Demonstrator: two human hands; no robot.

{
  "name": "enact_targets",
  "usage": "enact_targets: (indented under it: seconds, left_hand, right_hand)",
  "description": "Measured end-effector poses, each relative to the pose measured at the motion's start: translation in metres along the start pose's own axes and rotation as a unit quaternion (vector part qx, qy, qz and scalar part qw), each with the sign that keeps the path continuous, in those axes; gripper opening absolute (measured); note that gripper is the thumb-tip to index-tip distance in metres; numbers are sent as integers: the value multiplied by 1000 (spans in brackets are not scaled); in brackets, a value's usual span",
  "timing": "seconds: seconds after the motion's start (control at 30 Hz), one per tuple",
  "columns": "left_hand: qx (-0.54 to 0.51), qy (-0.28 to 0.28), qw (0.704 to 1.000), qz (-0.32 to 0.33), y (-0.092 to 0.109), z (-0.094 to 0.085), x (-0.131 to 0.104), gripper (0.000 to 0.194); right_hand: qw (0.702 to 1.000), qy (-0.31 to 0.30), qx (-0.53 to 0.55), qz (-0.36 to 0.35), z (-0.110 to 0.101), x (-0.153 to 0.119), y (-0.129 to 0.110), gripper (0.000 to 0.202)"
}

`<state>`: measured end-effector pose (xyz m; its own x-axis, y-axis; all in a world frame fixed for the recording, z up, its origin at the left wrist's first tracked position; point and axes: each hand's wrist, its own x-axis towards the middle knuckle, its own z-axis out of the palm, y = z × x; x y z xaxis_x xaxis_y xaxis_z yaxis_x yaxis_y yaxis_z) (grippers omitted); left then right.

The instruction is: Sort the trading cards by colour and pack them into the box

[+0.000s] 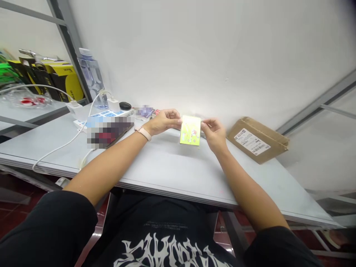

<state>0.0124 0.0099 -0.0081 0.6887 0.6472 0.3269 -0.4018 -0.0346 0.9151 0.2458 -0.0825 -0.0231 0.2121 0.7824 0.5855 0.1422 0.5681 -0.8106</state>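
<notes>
Between my two hands a small yellow-green card (pixel 190 130) with little printed cartoon figures is held upright above the table. My left hand (pixel 164 122), with a pale pink band on its wrist, pinches the card's left edge between thumb and fingers. At the opposite edge, the thumb and fingers of my right hand (pixel 214 134) close on the card's upper right side. The back of the card is hidden. Behind the hands, part of a flat object on the table is mostly covered.
A cardboard box (pixel 257 142) with a white label lies at the right. On the left are a power strip (pixel 107 115) with white cables, a blurred-out phone-like device (pixel 109 131), a black mouse (pixel 125 106) and a water bottle (pixel 93 79). The wall closes off the table's back.
</notes>
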Motion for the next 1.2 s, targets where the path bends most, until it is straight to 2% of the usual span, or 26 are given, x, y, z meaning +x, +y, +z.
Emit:
enact_targets:
  seconds: [0.17,0.3,0.37,0.43,0.6,0.73,0.83,1.0,1.2]
  left_hand:
    - [-71,26,997,-3,-8,7,3,48]
    - [-120,34,992,9,-16,13,6,45]
    - [-133,38,990,12,-19,15,7,44]
    - [-136,39,990,9,-21,17,6,42]
    - [-129,-3,992,4,-28,21,7,46]
    - [-118,-35,992,-1,-33,23,8,56]
    - [-116,-26,993,-13,-36,22,8,56]
    - [-101,-18,994,-36,-41,17,9,49]
    - [-93,-2,991,-96,-33,11,10,42]
  right_hand:
    - [991,79,81,77,10,-7,9,44]
    - [962,124,170,172,17,-10,12,52]
    - [950,127,202,203,21,-12,13,49]
    - [943,105,224,223,27,-14,13,41]
    - [930,53,271,243,41,-22,7,20]
    - [916,38,290,274,47,-26,-4,16]
    - [916,48,294,268,48,-26,-8,19]
    - [920,101,278,258,43,-23,0,25]
    - [944,82,189,256,32,-20,13,40]
